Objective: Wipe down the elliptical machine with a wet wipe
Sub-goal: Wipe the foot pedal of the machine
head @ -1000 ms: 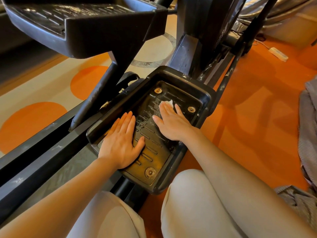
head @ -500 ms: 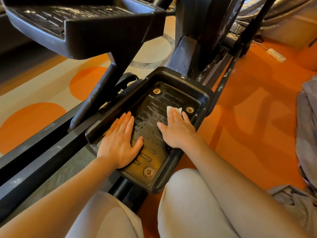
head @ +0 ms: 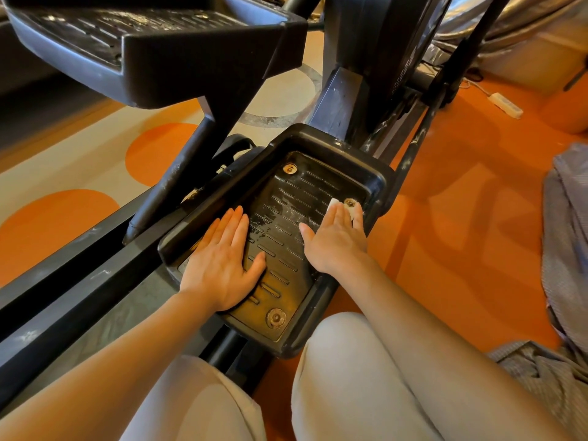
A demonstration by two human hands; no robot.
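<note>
Hands flat on pedal [head: 288,246] — right hand [head: 337,238] (fingers straight) presses wipe [head: 342,206].

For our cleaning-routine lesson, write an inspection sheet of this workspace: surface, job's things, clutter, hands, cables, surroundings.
Surface: black ribbed plastic foot pedal with raised rim, wet streaks on the tread, rusty bolts in its corners.
Job's things: white wet wipe under the right fingers, at the far right bolt.
Clutter: grey checked cloth on the floor at right.
Hands: left hand flat on the pedal's left side; right hand pressing the wipe, fingers straight.
Cables: white power strip with cord, far right.
Surroundings: orange and beige floor; second raised black pedal upper left.
</note>
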